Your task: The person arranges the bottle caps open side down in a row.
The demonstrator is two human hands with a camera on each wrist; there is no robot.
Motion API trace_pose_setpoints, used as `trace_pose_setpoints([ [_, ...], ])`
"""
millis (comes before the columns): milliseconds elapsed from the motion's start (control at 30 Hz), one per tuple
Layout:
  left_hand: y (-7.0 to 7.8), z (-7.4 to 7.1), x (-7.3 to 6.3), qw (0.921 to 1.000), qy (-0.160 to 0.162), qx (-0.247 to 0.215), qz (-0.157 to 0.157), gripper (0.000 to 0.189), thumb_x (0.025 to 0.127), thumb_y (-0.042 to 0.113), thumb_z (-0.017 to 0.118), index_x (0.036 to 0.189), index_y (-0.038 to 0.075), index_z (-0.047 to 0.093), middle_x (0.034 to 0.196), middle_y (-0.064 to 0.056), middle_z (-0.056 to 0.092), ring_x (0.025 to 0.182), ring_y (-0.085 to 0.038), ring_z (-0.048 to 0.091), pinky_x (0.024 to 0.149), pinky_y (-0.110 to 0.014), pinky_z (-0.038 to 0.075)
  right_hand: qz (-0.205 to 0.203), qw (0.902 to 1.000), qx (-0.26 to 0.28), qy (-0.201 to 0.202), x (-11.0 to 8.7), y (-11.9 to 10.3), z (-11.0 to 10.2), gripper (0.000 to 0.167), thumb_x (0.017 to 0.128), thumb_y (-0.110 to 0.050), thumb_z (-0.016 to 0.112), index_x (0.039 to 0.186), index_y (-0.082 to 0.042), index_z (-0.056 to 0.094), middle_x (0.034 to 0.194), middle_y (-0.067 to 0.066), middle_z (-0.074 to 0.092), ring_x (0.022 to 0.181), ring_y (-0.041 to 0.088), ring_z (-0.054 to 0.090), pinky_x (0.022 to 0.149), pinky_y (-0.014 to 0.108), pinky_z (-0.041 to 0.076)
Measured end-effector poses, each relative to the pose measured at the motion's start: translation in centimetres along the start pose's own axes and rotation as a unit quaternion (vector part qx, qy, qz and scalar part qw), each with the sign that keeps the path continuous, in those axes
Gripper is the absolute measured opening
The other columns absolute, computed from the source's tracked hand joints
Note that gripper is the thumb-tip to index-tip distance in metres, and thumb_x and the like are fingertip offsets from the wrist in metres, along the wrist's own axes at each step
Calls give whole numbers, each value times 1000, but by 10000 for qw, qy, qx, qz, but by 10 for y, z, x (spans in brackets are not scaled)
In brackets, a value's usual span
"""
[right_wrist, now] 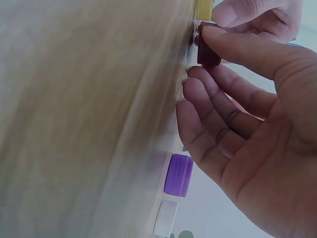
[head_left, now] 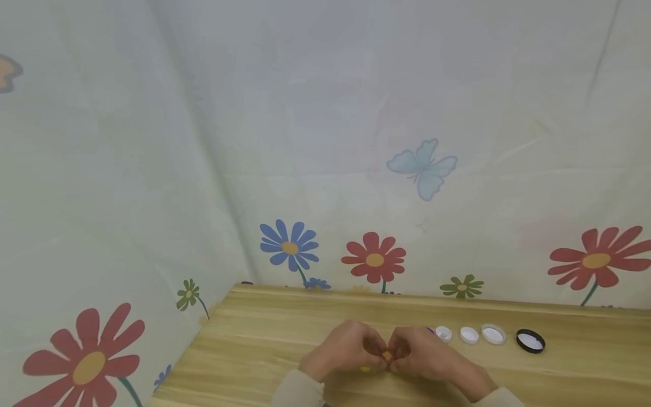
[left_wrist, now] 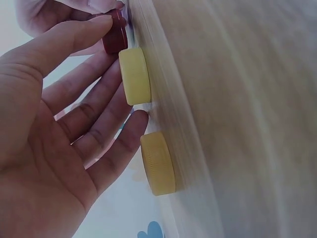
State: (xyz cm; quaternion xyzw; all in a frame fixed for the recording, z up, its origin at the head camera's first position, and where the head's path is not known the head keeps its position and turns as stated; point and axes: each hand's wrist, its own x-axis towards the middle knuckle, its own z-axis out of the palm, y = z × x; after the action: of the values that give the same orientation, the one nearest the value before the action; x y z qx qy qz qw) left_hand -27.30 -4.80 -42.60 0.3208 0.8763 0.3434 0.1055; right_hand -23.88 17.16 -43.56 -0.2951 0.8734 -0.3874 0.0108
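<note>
Both hands meet low in the head view, around a small dark red bottle cap (left_wrist: 115,38). The left hand (head_left: 348,347) holds its near side with thumb and index finger, the other fingers spread loosely. From the opposite side the right hand (head_left: 424,353) pinches the same cap (right_wrist: 208,53) between thumb and fingers. Close under the left fingers stands a pale yellow cap (left_wrist: 135,76). Farther along on that side is an orange-yellow cap (left_wrist: 158,163). On the right hand's side a purple cap (right_wrist: 178,175) sits beside a white one (right_wrist: 166,218).
To the right on the wooden table (head_left: 264,328) lie a small white cap (head_left: 443,334), another white cap (head_left: 469,335), a clear-rimmed white lid (head_left: 493,334) and a black-rimmed lid (head_left: 530,341). A flower-printed cloth (head_left: 325,198) hangs behind the table and at its left.
</note>
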Motion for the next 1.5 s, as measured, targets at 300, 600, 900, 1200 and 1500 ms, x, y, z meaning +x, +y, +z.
trace_pose_setpoints([
  [300,-2,2,-1,9998,-12,175,51,17,83,11,92,97,15,84,86,15,76,79,3,64,73,-20,53,132,9999,5,-50,-1,0,2,23,84,-8,88,97,-11,69,85,-9,68,78,4,60,72,28,54],
  [600,-2,1,-1,9993,-4,343,154,16,83,14,93,96,17,85,88,17,76,84,4,63,75,-19,52,-129,9998,-109,-91,0,5,2,21,84,-8,88,94,-11,69,82,-11,66,75,3,58,69,27,53],
  [900,0,0,0,9962,63,818,298,17,82,22,95,96,21,86,87,22,72,84,5,57,77,-18,48,75,9999,13,-115,0,1,0,22,82,-8,89,94,-12,70,82,-11,67,75,3,57,69,27,52],
  [1200,0,0,0,9948,48,951,364,17,81,25,95,95,22,86,84,23,70,82,4,57,76,-17,47,109,9997,72,-187,-1,-1,-1,22,81,-5,88,94,-10,71,83,-10,68,76,3,58,69,27,52],
  [1500,2,-2,-1,9951,29,932,337,18,80,25,96,95,22,87,83,22,70,82,2,57,74,-17,47,132,9997,53,-185,-1,0,0,23,79,-4,87,93,-10,70,82,-10,66,75,3,57,69,27,52],
])
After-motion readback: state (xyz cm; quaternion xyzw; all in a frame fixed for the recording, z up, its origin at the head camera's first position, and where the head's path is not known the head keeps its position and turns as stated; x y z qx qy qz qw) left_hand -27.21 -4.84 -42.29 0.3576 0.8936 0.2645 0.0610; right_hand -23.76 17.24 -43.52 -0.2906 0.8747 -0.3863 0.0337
